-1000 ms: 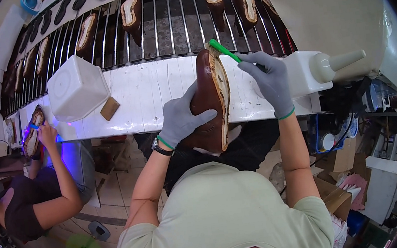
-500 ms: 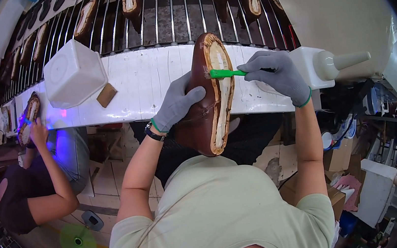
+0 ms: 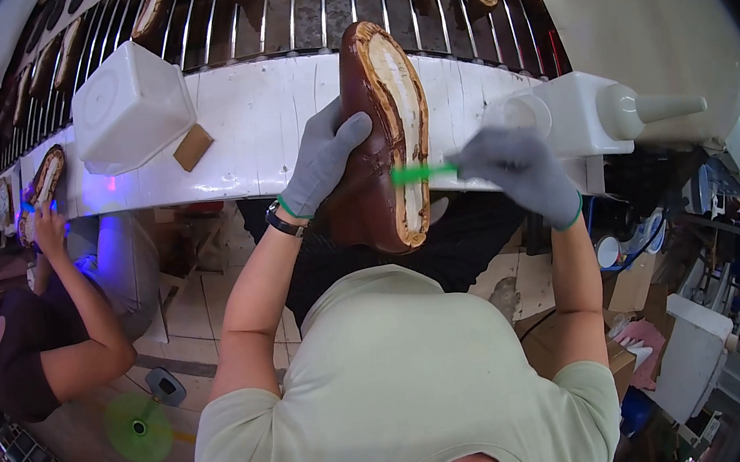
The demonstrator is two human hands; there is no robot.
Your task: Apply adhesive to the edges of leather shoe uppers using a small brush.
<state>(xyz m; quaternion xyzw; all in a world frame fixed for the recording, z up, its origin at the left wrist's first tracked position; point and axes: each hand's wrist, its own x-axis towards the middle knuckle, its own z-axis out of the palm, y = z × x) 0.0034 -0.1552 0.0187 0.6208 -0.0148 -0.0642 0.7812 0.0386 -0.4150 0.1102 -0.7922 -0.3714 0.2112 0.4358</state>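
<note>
In the head view, the left hand (image 3: 324, 158) clamps its fingers on a brown shoe (image 3: 374, 133), underside showing, over the near edge of the tabletop (image 3: 251, 130). The right hand (image 3: 518, 174), blurred, has fingers closed on a green brush (image 3: 426, 172) across the shoe.

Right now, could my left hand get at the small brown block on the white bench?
Probably yes, though your left hand would likely have to let go of the brown shoe first. Nothing visible stands between it and the brown block.
</note>
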